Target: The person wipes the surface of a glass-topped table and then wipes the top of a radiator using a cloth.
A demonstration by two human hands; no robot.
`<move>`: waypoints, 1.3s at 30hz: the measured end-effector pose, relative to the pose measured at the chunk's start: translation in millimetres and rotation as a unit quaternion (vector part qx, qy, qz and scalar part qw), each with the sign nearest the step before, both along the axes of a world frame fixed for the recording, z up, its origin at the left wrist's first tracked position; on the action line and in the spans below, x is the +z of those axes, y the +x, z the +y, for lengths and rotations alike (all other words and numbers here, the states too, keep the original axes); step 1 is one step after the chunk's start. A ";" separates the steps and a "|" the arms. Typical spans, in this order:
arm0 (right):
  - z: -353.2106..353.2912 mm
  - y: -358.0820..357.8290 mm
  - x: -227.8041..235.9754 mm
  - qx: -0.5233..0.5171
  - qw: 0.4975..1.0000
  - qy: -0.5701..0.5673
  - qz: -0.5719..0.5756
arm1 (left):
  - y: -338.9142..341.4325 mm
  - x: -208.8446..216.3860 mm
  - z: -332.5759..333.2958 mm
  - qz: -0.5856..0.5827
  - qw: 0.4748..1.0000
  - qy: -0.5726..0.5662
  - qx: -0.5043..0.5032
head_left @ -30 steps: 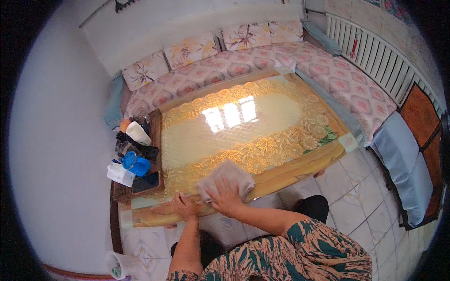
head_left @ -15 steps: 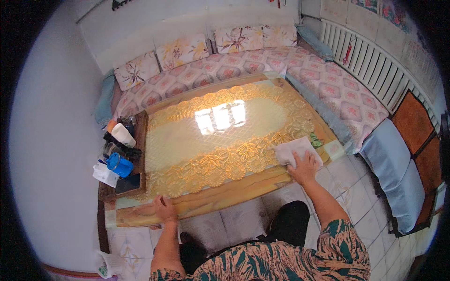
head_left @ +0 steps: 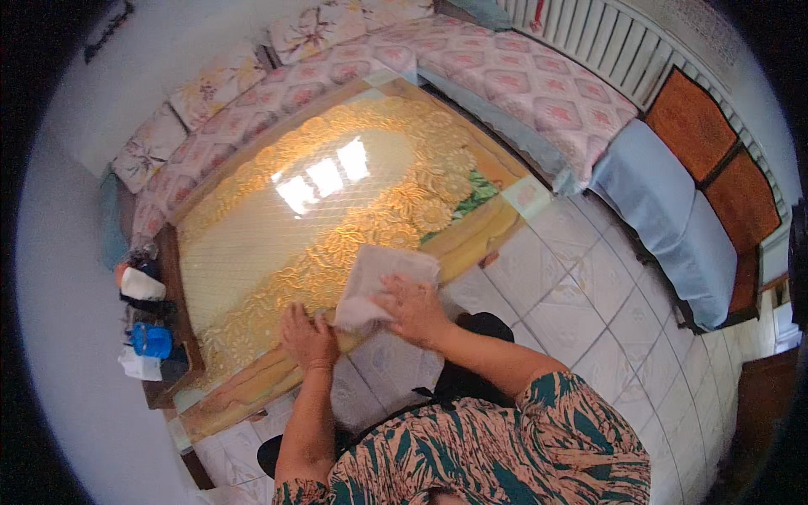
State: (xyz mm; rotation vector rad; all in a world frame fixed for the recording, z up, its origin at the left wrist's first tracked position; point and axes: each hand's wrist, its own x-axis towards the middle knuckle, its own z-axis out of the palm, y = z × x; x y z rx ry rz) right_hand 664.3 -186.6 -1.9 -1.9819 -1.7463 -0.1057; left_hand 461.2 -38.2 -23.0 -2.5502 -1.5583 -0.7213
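Observation:
A low table [head_left: 252, 236] with a glossy gold flower-patterned top fills the middle of the view. My right hand [head_left: 412, 307] presses a pale folded cloth [head_left: 374, 282] flat onto the table's near edge. My left hand [head_left: 305, 335] rests palm down on the same edge, just left of the cloth, fingers spread and holding nothing.
Pink patterned cushions [head_left: 505, 76] line the far and right sides of the table, with a blue mat [head_left: 673, 227] and orange cushions beyond. A blue cup [head_left: 151, 340], a white cloth and dark items crowd the table's left end. Pale floor tiles [head_left: 589, 303] lie to the right.
My right hand has swept the cloth from the table's right end back to the near middle edge, close to my left hand, which stayed on the edge.

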 end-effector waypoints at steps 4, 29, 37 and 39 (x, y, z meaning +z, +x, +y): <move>-19.4 68.3 -4.5 -0.129 0.990 0.048 -0.034 | -5.6 9.8 -0.3 -0.043 0.998 -0.022 -0.041; -42.1 313.5 3.6 -0.462 0.871 -0.108 -0.129 | 0.3 30.7 -9.9 -0.003 0.997 -0.077 -0.003; -34.6 236.5 -12.0 -0.359 0.918 -0.051 -0.162 | -0.7 24.5 -12.1 0.002 0.997 -0.073 0.005; -41.9 233.4 -2.5 -0.333 0.930 -0.052 -0.147 | 2.1 27.3 -11.5 0.003 0.997 -0.075 -0.002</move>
